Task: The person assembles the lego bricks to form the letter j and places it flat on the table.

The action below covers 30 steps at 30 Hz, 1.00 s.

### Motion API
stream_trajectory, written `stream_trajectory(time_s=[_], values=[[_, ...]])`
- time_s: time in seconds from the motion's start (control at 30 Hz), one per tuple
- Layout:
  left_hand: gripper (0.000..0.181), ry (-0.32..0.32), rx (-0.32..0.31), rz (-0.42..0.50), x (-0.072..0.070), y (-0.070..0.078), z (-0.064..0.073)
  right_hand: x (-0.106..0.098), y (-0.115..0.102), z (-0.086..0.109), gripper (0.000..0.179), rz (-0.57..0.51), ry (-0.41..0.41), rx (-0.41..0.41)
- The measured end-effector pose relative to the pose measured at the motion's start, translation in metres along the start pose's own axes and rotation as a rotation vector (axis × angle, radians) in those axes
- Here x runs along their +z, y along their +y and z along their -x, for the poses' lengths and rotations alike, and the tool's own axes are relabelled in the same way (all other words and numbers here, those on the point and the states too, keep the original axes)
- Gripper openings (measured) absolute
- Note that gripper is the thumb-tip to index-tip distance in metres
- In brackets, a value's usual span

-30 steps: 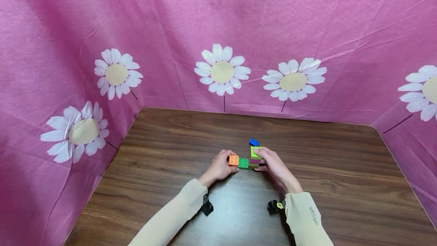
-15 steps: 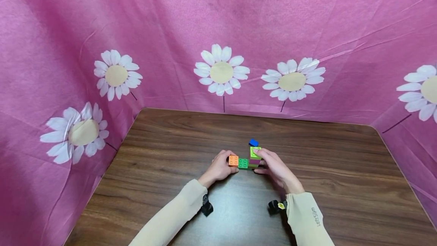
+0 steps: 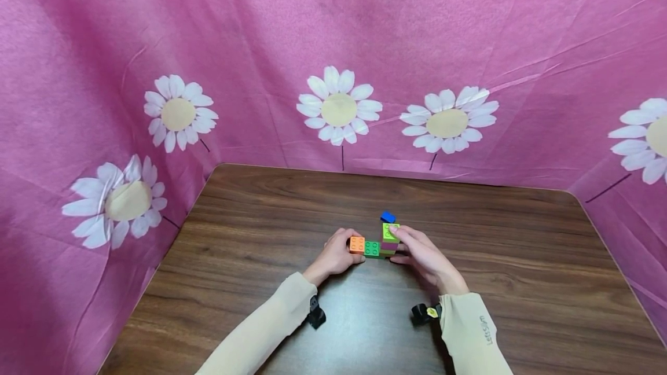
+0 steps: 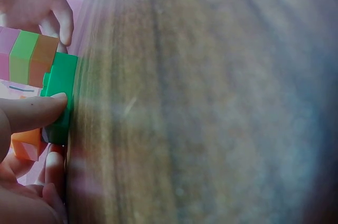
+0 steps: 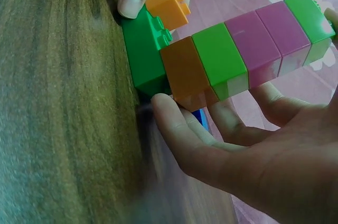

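A green building brick (image 3: 372, 248) lies flat on the table with an orange brick (image 3: 356, 245) on its left end. From its right end rises a tower of stacked bricks (image 5: 256, 47): brown lowest, then lime, two purple and a lime brick (image 3: 390, 231) on top. My left hand (image 3: 335, 253) pinches the green brick, its thumb (image 4: 45, 110) on the near side and fingers behind. My right hand (image 3: 424, 256) is around the tower's right side with loosely bent fingers. One fingertip touches the top lime brick; the lower digit (image 5: 177, 129) is close to the base corner.
A small blue brick (image 3: 388, 217) lies just behind the tower. The brown wooden table (image 3: 260, 207) ends at a pink cloth (image 3: 250, 45) printed with white flowers. A black camera is strapped at each wrist.
My right hand has drawn slightly right, its upper fingertip sliding toward the top brick's edge and its lower digit easing from the base. My left hand and the bricks stay put.
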State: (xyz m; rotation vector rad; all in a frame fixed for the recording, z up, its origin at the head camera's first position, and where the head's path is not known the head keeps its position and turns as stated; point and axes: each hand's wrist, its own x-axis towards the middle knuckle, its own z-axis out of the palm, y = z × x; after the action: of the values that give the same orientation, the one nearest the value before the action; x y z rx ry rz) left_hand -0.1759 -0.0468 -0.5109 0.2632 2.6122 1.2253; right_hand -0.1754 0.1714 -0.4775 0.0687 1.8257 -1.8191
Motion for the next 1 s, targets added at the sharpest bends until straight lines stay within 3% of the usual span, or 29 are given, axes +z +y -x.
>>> stream_trajectory(time_s=[0.27, 0.5, 0.73, 1.0], values=[[0.035, -0.001, 0.007, 0.001, -0.0001, -0.0002, -0.0001, -0.0025, -0.0001, 0.0025, 0.067, 0.055, -0.006, -0.021], [0.035, 0.002, 0.010, 0.002, -0.0003, 0.0002, 0.0003, -0.0063, 0.0030, 0.0057, 0.060, 0.118, -0.025, -0.087], [0.035, 0.002, 0.007, -0.024, 0.0007, 0.0007, 0.0009, -0.0065, 0.0068, 0.0044, 0.054, 0.295, 0.040, -0.122], [0.035, -0.001, 0.009, -0.035, 0.0012, 0.0052, 0.0037, -0.0060, 0.0081, 0.0071, 0.047, 0.305, 0.059, -0.181]])
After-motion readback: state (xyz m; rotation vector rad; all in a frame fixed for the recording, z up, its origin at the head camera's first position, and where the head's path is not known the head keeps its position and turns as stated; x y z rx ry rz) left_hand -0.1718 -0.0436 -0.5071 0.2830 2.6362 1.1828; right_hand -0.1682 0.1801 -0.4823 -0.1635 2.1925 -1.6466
